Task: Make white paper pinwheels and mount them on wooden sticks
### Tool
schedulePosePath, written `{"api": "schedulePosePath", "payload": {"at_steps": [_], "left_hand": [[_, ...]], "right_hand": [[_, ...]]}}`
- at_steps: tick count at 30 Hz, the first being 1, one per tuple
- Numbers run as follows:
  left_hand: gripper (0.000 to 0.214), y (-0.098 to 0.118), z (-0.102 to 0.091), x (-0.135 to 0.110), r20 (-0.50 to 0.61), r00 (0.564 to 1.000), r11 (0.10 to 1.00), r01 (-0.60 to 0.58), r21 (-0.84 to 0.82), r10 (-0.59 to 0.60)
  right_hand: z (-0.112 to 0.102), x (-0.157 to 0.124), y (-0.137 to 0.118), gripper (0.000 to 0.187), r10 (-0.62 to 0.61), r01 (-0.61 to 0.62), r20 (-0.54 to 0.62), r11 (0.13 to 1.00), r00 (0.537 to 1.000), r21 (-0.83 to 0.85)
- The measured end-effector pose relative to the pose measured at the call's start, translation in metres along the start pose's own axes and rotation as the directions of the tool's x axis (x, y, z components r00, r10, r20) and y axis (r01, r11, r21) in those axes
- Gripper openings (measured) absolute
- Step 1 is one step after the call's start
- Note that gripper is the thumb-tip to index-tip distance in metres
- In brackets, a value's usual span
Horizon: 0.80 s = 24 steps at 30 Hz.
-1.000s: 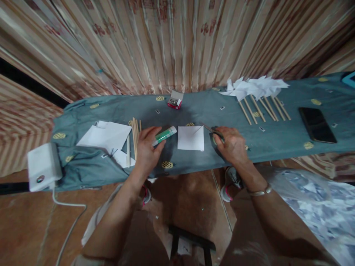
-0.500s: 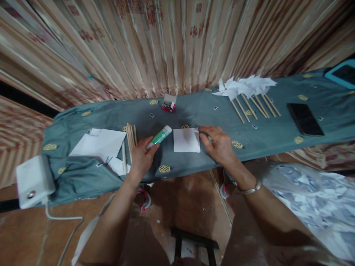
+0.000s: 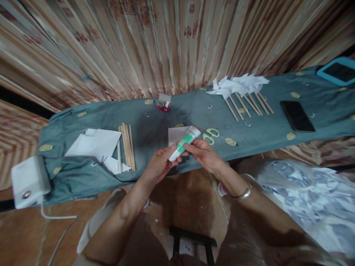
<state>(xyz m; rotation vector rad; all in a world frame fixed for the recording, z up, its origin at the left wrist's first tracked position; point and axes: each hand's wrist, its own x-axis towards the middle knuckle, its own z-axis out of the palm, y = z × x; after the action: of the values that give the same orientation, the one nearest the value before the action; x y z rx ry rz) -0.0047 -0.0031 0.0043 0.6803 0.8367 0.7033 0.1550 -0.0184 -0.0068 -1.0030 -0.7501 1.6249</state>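
Note:
Both of my hands hold a green and white glue stick above the near edge of the cloth-covered board. My left hand grips its lower end. My right hand pinches its middle from the right. Behind the glue stick lies a white square of paper. Scissors with pale green handles rest on the cloth just right of the paper, free of either hand.
A bundle of wooden sticks and loose white sheets lie left. A small red box of pins stands at the back. Paper pinwheels on sticks, a black phone and a blue tablet lie right. A white device sits far left.
My right hand let go of the scissors, which now lie on the cloth. My left hand lifted the glue stick toward the middle, and my right hand took hold of it too.

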Motion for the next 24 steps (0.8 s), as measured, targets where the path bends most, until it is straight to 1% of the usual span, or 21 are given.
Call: {"api": "schedulePosePath", "payload": {"at_steps": [2,4,6,7,8,9,10,11,12,13,14,15,17,18,20,22,24], "left_hand": [[0.035,-0.001,0.004,0.0,0.007,1.0,1.0,-0.009,0.028,0.009],[0.036,-0.002,0.005,0.001,-0.008,0.999,0.995,-0.05,0.083,0.051],[0.039,-0.002,-0.001,0.004,-0.056,0.988,0.97,-0.131,0.204,0.145],[0.041,-0.001,-0.006,0.007,-0.093,0.971,0.936,-0.182,0.3,0.219],[0.043,-0.001,-0.014,0.011,-0.123,0.938,0.872,-0.247,0.422,0.325],[0.042,0.0,-0.023,0.015,-0.123,0.895,0.774,-0.293,0.562,0.428],[0.039,0.001,-0.033,0.019,-0.096,0.845,0.633,-0.314,0.708,0.526],[0.035,0.002,-0.043,0.023,-0.037,0.793,0.465,-0.318,0.826,0.608],[0.034,0.003,-0.053,0.026,0.026,0.755,0.311,-0.301,0.901,0.655],[0.033,0.003,-0.061,0.029,0.076,0.733,0.187,-0.271,0.944,0.676],[0.033,0.004,-0.068,0.031,0.129,0.727,0.076,-0.243,0.967,0.674],[0.033,0.005,-0.071,0.032,0.183,0.728,-0.016,-0.23,0.973,0.661],[0.033,0.007,-0.071,0.032,0.257,0.727,-0.141,-0.217,0.966,0.637],[0.032,0.008,-0.067,0.031,0.282,0.714,-0.184,-0.213,0.96,0.641],[0.034,0.007,-0.055,0.028,0.336,0.69,-0.248,-0.228,0.941,0.641],[0.034,0.002,-0.041,0.024,0.409,0.695,-0.289,-0.29,0.912,0.592],[0.032,-0.005,-0.031,0.022,0.485,0.709,-0.32,-0.366,0.874,0.513]], "right_hand": [[-0.003,-0.002,-0.004,0.034,-0.035,0.037,-0.057,0.999,0.998,0.027],[-0.008,-0.002,-0.009,0.037,-0.06,0.072,-0.147,0.995,0.987,0.076],[-0.013,-0.001,-0.014,0.041,-0.039,0.076,-0.236,0.986,0.971,0.149],[-0.015,0.0,-0.016,0.042,-0.014,0.065,-0.264,0.981,0.964,0.185],[-0.018,0.0,-0.018,0.043,0.015,0.048,-0.28,0.975,0.96,0.217],[-0.019,0.001,-0.019,0.043,0.041,0.031,-0.286,0.97,0.957,0.242],[-0.02,0.002,-0.019,0.042,0.061,0.016,-0.285,0.965,0.957,0.26],[-0.021,0.002,-0.019,0.041,0.073,0.006,-0.281,0.963,0.957,0.271],[-0.022,0.003,-0.019,0.04,0.074,0.005,-0.277,0.961,0.958,0.275],[-0.022,0.004,-0.018,0.038,0.064,0.014,-0.275,0.962,0.959,0.272],[-0.023,0.005,-0.018,0.038,0.045,0.029,-0.273,0.965,0.961,0.26],[-0.023,0.007,-0.017,0.037,0.019,0.048,-0.274,0.97,0.962,0.238],[-0.025,0.011,-0.016,0.037,-0.039,0.088,-0.277,0.982,0.96,0.167],[-0.025,0.013,-0.016,0.038,-0.067,0.103,-0.275,0.988,0.959,0.118],[-0.027,0.019,-0.014,0.04,-0.119,0.124,-0.271,0.992,0.955,-0.001],[-0.029,0.025,-0.011,0.042,-0.184,0.154,-0.272,0.98,0.944,-0.128],[-0.029,0.03,-0.006,0.043,-0.258,0.195,-0.276,0.952,0.926,-0.236]]}}
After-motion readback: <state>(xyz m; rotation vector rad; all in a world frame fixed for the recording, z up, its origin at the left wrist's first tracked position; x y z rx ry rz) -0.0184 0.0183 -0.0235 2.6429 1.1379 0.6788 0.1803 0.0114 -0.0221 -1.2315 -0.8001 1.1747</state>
